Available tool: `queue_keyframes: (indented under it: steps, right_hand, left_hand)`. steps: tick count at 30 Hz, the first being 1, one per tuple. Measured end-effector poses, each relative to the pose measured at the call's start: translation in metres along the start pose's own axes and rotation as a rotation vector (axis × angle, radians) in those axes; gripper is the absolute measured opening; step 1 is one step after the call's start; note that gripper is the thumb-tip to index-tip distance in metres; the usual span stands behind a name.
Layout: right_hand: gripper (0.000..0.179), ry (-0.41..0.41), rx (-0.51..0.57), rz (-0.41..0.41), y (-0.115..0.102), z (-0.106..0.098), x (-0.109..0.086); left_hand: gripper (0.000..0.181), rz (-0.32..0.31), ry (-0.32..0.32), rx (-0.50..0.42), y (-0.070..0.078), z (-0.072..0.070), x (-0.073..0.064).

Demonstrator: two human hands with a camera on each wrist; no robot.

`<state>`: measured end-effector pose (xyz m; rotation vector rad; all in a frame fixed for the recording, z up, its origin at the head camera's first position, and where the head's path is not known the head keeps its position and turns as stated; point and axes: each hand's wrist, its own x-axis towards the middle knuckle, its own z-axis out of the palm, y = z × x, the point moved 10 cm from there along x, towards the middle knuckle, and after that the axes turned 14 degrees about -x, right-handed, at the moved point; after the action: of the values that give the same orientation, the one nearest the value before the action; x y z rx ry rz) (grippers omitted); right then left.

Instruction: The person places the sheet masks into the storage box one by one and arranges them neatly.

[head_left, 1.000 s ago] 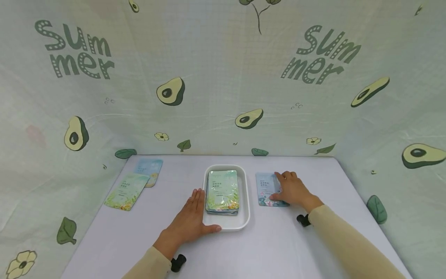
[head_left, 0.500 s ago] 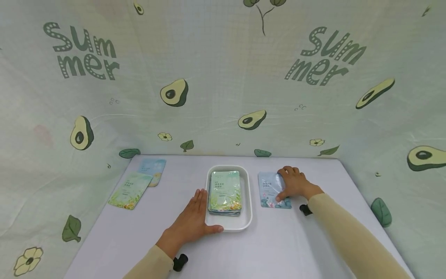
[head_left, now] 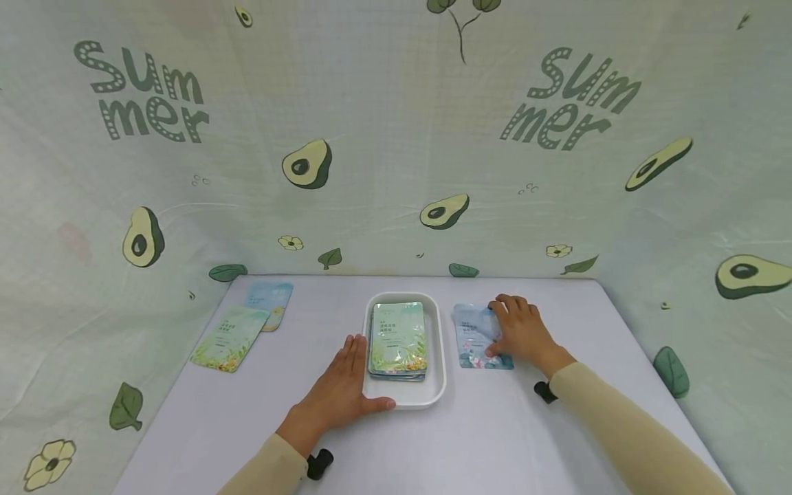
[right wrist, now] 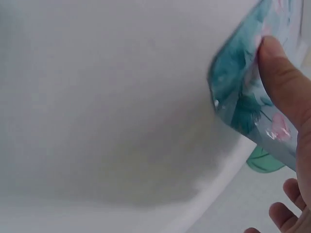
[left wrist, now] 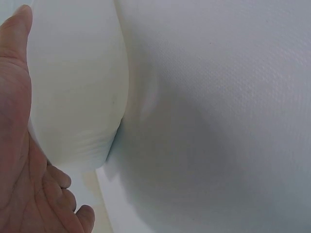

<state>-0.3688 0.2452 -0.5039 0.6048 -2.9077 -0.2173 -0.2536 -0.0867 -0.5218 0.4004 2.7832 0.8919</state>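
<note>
A white tray [head_left: 436, 385] holds a small stack of face mask packets, the top one a green packet [head_left: 397, 340] with flowers along its lower edge. My left hand [head_left: 337, 385] lies along the tray's left side, fingers straight, thumb reaching past its near corner; the left wrist view has the palm beside the tray wall [left wrist: 80, 82]. To the right of the tray, my right hand [head_left: 522, 330] grips the right side of a blue face mask packet [head_left: 473, 337]. In the right wrist view the thumb [right wrist: 279, 68] presses on the floral face of this packet.
At the table's far left a green packet [head_left: 229, 340] overlaps a blue packet [head_left: 272, 299]. The white tabletop [head_left: 433, 454] ends at a hanging cloth [head_left: 371, 227] printed with avocados and leaves. A black wrist strap piece [head_left: 320, 465] shows by the left sleeve.
My right fingers have shifted slightly on the blue packet's right side. The left hand keeps its place at the tray, and the head view has swayed a little.
</note>
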Motion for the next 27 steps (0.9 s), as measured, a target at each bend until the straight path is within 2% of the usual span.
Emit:
queue_keyframes:
  steps: [4,8,12,18,22,27]
  right_hand:
    - [0.099,0.099,-0.034,-0.006,-0.006,-0.006,-0.011]
    - [0.089,0.152,0.010,-0.016,-0.013,-0.008,-0.024]
    - [0.079,0.140,0.130,-0.026,-0.022,-0.008,-0.034]
    - [0.077,0.158,0.330,0.036,-0.018,-0.014,-0.040]
    - [0.071,0.162,0.384,0.089,-0.010,-0.022,-0.038]
    - [0.065,0.125,0.441,0.156,0.000,-0.028,-0.033]
  left_hand:
    - [0.136,0.001,-0.004,-0.004,0.000,0.001,0.000]
    - [0.135,-0.004,-0.007,-0.010,0.001,0.001,-0.001]
    - [0.135,-0.013,-0.008,-0.018,0.001,-0.001,-0.002]
    - [0.135,-0.009,-0.005,-0.016,0.003,-0.001,-0.002]
    - [0.135,-0.007,-0.006,-0.018,0.002,-0.001,-0.001]
    - [0.135,-0.011,-0.005,-0.016,0.001,0.000,-0.001]
